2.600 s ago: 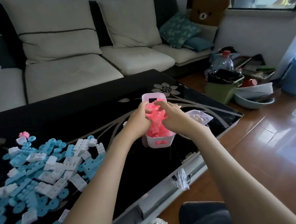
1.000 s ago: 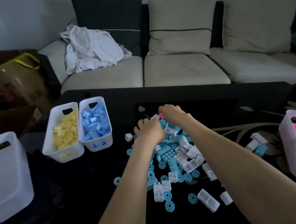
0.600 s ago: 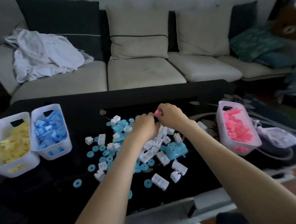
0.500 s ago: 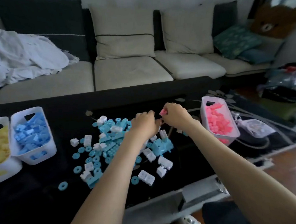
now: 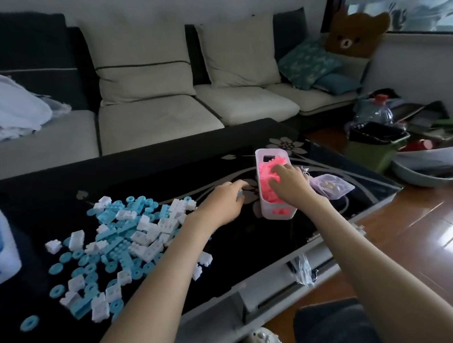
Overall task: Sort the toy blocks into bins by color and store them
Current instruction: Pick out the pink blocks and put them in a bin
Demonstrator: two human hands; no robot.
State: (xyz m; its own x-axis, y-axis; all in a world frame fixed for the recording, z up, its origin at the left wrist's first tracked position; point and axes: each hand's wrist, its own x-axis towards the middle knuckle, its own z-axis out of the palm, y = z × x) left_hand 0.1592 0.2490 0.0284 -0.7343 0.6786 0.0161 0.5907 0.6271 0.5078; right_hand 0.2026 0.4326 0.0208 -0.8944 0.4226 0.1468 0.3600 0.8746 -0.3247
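Note:
A white bin (image 5: pixel 277 212) filled with pink blocks (image 5: pixel 265 171) stands on the right part of the black glass table (image 5: pixel 146 176). My right hand (image 5: pixel 287 183) lies over the bin, its spread fingers resting on the pink blocks. My left hand (image 5: pixel 222 200) hovers just left of the bin with its fingers curled, and a small pale block (image 5: pixel 239 194) shows at its fingertips. A loose pile of teal and white blocks (image 5: pixel 133 230) covers the table's left half.
A white bin of blue blocks (image 5: pixel 2 254) sits at the left edge. Right of the pink bin lies a small clear bag of pieces (image 5: pixel 330 189). The sofa (image 5: pixel 158 117) runs behind the table. A green trash bin (image 5: pixel 375 146) and basins stand on the floor at right.
My view swung right, away from the yellow and blue bins. My right hand carried a pink block from the pile to the pink bin and now rests on its contents; my left hand followed.

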